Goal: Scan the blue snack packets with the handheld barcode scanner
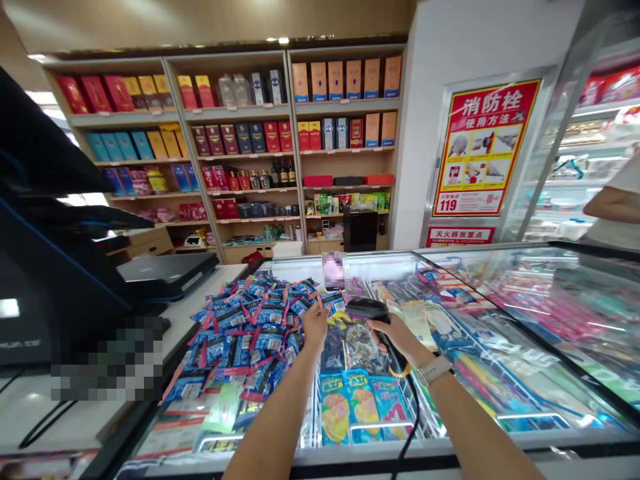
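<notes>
We had blue packets [235,328] heaped loosely on the left of the glass-topped freezer [590,445]. At the heap's right edge, our left hand [315,327] seemed to pinch one packet [335,303] between its fingers, though the small, blurred view left us unsure. We judged it light, soft and slippery, best held by an end. Farther right, our right hand's [397,338] fingers wrapped a black scanner [369,309], its head near that packet.

There are two hands [315,327], one scanner [371,309], two red signs [490,153] and blue packets [250,333] too many to count.
</notes>
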Motion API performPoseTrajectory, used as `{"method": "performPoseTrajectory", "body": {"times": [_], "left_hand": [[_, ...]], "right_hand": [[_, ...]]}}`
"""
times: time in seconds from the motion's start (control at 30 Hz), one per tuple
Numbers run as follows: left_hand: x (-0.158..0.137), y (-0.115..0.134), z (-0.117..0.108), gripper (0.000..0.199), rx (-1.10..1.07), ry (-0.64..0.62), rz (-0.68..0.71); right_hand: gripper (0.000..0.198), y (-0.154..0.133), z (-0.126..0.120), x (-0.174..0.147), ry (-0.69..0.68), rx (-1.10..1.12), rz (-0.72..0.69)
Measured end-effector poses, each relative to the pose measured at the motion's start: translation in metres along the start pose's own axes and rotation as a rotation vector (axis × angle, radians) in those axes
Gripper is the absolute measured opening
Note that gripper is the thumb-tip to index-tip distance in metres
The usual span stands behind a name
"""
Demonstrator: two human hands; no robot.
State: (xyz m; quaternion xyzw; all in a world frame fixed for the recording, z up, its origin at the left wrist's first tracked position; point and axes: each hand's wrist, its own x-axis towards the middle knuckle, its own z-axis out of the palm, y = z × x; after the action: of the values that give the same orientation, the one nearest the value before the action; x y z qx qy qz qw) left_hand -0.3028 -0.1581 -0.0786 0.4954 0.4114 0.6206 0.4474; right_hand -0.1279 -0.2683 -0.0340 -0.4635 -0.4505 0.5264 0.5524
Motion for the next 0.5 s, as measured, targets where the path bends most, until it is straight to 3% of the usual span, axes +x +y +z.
{"method": "performPoseTrajectory", "body": {"times": [0.3, 0.5], "left_hand": [[-0.0032, -0.0021, -0.0004, 0.031, 0.013, 0.008, -0.007], [-0.0023, -0.0034, 0.0000, 0.032, 0.004, 0.012, -0.009]], "right_hand": [[0.024, 0.0019, 0.0042, -0.0060, 0.060, -0.093, -0.042], [0.023, -0.0022, -0.0021, -0.0046, 0.002, -0.111, 0.019]]}}
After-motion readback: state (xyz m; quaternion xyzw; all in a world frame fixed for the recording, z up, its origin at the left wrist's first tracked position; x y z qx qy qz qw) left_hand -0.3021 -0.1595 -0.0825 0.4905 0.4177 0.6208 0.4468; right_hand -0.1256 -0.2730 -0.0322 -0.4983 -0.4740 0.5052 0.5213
